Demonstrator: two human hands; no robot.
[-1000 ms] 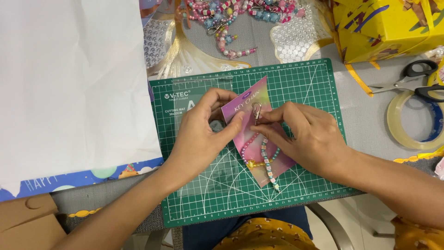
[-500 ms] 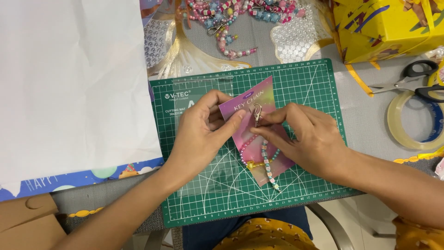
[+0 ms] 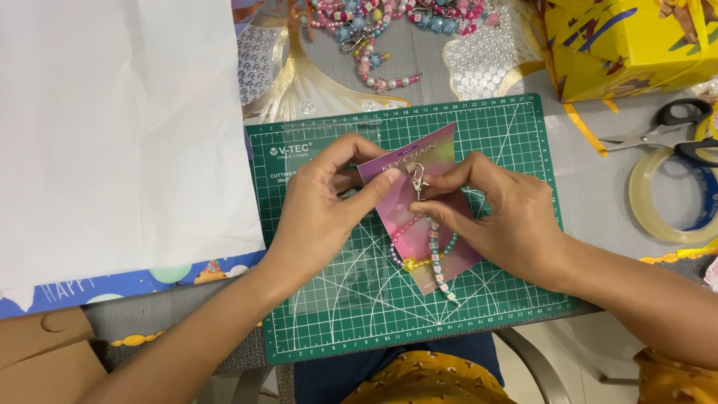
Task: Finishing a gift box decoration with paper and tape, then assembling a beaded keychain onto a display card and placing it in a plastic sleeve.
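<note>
A pink backing card (image 3: 434,161) lies tilted on the green cutting mat (image 3: 516,135). A beaded keychain (image 3: 432,254) with a metal clasp (image 3: 416,179) hangs down its front. My left hand (image 3: 325,213) pinches the card's left edge, thumb pressed on its face. My right hand (image 3: 505,221) grips the card from the right, fingertips close to the clasp and the bead strands.
A large white sheet of paper (image 3: 120,135) covers the left of the table. More beaded chains (image 3: 374,30) and pearl sticker sheets (image 3: 486,56) lie behind the mat. A yellow box (image 3: 628,45), scissors (image 3: 666,127) and a tape roll (image 3: 673,198) sit at the right.
Both hands have shifted only slightly on the card. The card has tilted a little, and the keychain stays on it.
</note>
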